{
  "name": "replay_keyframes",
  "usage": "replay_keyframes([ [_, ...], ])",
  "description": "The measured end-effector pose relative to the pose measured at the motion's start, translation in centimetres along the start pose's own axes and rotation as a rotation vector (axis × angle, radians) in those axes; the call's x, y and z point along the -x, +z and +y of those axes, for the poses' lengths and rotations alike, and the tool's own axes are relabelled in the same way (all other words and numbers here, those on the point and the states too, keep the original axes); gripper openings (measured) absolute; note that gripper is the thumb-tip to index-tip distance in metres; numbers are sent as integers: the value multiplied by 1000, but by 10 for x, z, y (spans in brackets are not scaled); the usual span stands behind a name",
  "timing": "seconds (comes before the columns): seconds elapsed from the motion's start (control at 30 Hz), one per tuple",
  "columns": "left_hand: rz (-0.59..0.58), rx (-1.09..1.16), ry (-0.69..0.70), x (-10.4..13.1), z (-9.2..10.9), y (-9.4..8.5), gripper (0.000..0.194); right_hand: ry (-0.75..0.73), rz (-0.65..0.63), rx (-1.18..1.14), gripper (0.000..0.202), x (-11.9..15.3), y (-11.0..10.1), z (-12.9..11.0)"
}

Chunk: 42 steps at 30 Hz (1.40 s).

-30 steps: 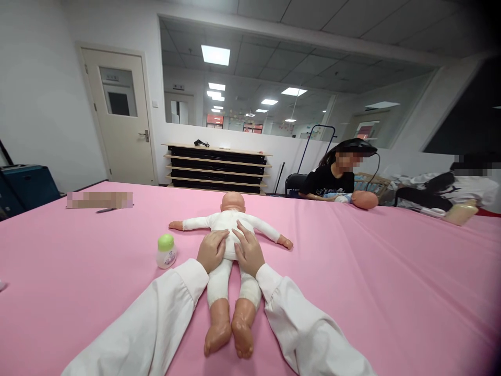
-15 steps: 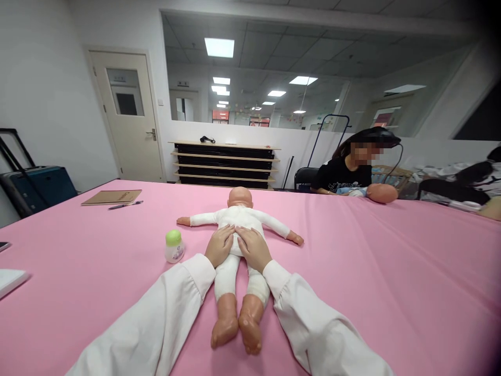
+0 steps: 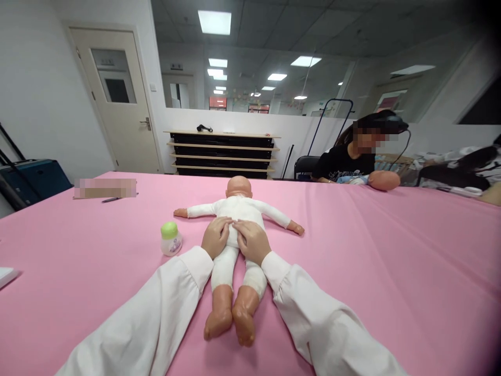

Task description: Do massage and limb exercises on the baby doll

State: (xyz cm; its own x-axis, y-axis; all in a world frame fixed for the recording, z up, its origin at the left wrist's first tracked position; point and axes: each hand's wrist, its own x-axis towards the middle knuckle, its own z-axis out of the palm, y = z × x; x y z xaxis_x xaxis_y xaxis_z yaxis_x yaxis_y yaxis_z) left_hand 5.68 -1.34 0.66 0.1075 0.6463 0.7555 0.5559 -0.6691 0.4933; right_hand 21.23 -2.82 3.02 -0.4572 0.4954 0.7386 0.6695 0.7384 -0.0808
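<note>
A baby doll with a white cloth body lies stretched out on the pink table cover, its bald head at the far side and its bare feet towards me. Its face is out of sight and its arms spread to both sides. My left hand rests flat on the left of its lower back, fingers extended. On the right of the lower back lies my right hand, also with its fingers stretched out. The fingertips of both hands come close together at the middle. A small jar with a green lid stands left of the doll.
A pen and a blurred flat item lie at the far left of the pink-covered table. Part of a white object shows at the left edge. At the far right, a person in a headset sits with another doll.
The view has tilted down a little. Both hands stay on the doll's lower back, their fingertips slightly closer together. The doll's feet have shifted a little to the left.
</note>
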Motion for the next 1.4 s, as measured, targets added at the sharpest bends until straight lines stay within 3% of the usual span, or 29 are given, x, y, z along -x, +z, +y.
replay_keyframes([
  [0.1,20,11,17,1,2,1,30,-99,48,-16,33,1,-3,-1],
  [0.2,12,3,-6,3,2,2,37,-86,72,28,36,1,-4,2],
  [0.4,-85,-11,91,4,-2,2,49,59,62,107,39,0,-2,4],
  [0.57,-140,-25,-41,0,-6,6,47,262,-15,168,42,-2,6,6],
  [0.67,-192,18,-32,0,-2,4,36,297,-108,111,39,-2,8,7],
  [0.87,17,49,81,2,16,-8,31,79,58,-72,30,3,-4,3],
  [0.97,8,-2,79,-1,14,-5,30,105,58,-1,33,0,-4,3],
  [1.07,-91,-12,0,-3,4,3,34,220,-86,88,36,-4,2,6],
  [1.17,-151,11,-18,-1,-1,6,33,207,-156,57,34,-4,5,8],
  [1.27,-74,-39,-9,1,6,2,31,172,-73,31,34,-2,1,6],
  [1.4,30,-165,107,3,21,-7,30,140,43,56,40,0,-5,0],
])
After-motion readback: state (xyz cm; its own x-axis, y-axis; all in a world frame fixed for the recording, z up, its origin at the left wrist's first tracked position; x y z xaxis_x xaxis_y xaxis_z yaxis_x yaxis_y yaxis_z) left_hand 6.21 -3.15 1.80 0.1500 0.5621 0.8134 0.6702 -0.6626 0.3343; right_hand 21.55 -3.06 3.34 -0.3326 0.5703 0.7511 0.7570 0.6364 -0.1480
